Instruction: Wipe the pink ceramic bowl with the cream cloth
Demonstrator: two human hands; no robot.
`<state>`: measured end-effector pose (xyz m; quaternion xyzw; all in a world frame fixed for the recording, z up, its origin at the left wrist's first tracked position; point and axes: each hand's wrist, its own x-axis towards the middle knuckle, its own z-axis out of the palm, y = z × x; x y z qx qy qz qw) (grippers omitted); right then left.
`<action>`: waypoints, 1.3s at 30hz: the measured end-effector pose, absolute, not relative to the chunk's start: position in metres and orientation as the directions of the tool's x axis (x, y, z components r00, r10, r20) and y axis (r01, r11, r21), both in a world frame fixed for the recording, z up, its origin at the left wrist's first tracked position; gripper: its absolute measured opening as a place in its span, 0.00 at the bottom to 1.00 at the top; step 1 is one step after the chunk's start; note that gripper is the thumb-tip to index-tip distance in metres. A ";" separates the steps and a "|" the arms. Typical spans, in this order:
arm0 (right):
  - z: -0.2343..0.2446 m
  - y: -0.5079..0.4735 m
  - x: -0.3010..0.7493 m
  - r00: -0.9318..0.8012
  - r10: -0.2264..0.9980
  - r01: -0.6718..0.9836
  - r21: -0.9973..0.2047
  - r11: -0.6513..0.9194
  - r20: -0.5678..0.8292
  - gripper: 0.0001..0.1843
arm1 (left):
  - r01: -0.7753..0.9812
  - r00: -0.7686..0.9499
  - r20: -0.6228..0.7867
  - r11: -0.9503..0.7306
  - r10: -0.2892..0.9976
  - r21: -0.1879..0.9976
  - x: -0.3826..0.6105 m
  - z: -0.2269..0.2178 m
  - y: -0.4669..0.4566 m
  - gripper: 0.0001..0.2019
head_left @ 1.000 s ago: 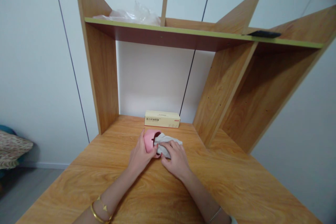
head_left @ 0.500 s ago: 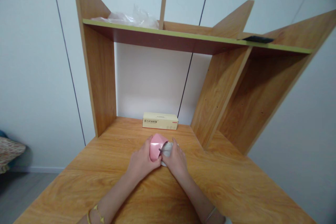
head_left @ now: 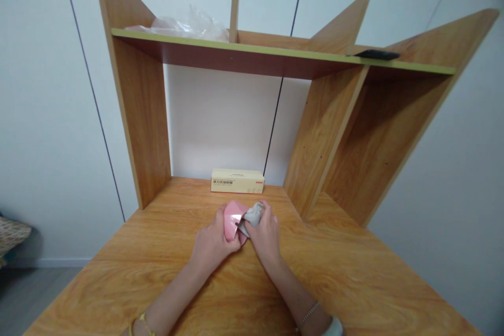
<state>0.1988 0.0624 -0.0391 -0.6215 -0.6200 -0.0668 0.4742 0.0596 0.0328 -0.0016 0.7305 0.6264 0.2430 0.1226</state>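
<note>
A glossy pink, angular container is tilted above the middle of the desk, its dark opening facing right. My left hand wraps around its left side, thumb in front. A light grey cloth is bunched in my right hand, pinched between thumb and fingers. One end of the cloth lies at the container's opening; whether it reaches inside I cannot tell. What kind of container it is does not show clearly.
Behind my hands a pale yellow carton stands on the wooden desk. Wooden shelving rises at the back. Its upper board carries a clear plastic bag and a flat black object.
My right hand has turned and risen slightly, lifting the grey cloth up beside the container's opening. My left hand keeps its hold on the pink container. The view has shifted a little.
</note>
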 end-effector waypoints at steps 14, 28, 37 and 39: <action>-0.044 0.065 0.202 0.249 0.891 0.801 -0.598 0.030 0.378 0.42 | 0.847 0.168 0.220 -0.255 0.961 0.466 0.057 0.004 0.029 0.32; -0.040 0.061 0.206 0.158 0.883 0.817 -0.561 0.134 0.442 0.37 | 0.881 0.186 0.282 -0.287 0.941 0.377 0.055 -0.002 0.027 0.33; -0.053 0.070 0.205 0.357 0.849 0.449 -0.868 0.211 0.391 0.32 | 0.627 0.143 0.384 -0.384 0.912 0.678 0.054 -0.032 0.039 0.40; -0.056 0.071 0.202 0.334 0.862 0.401 -0.885 0.237 0.382 0.32 | 0.528 0.132 0.422 -0.424 0.897 0.735 0.055 -0.036 0.043 0.34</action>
